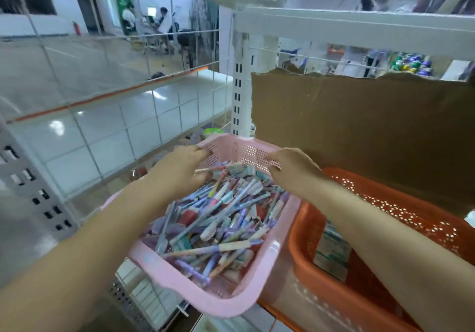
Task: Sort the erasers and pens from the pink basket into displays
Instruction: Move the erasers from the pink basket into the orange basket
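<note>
Reaching into perforated pink basket (156, 265) — left hand (183, 167) seemingly pinching slim pen (207, 170) | right hand (293, 168) curled on mesh wall

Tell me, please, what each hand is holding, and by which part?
Both reach the far end of the pink basket: left hand at its far-left rim, right hand, fingers curled against the perforated far wall. Blur hides whether either grip is closed.

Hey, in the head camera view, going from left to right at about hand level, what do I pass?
Grey shelf post → left hand → right hand → orange basket. The pink basket spans both hands, so it is left out.
</note>
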